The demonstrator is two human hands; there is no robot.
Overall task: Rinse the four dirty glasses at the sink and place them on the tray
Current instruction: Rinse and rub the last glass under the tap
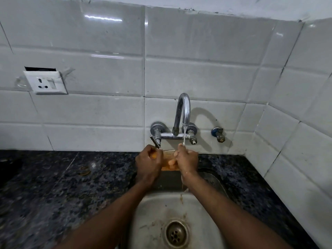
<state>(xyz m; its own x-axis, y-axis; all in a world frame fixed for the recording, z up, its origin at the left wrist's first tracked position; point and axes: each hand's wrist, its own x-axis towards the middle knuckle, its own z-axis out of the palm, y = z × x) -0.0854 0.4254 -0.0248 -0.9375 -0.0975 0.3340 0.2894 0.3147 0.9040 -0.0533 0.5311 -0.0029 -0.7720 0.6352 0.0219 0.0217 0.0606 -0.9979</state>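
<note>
Dim greyish light, glare streaks on the wall tiles (pixel 103 18), wide-angle bowing, blur toward lower edges.

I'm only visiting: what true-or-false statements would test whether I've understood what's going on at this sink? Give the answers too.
1. Water runs from the tap. True.
2. The left hand and the right hand both grip one glass above the sink. True.
3. The glass is spotless and clear. False: it looks orange-stained.
4. The wall socket sits to the right of the tap. False: it is on the wall to the tap's left.
5. A tray of rinsed glasses stands on the counter. False: no tray is in view.
</note>
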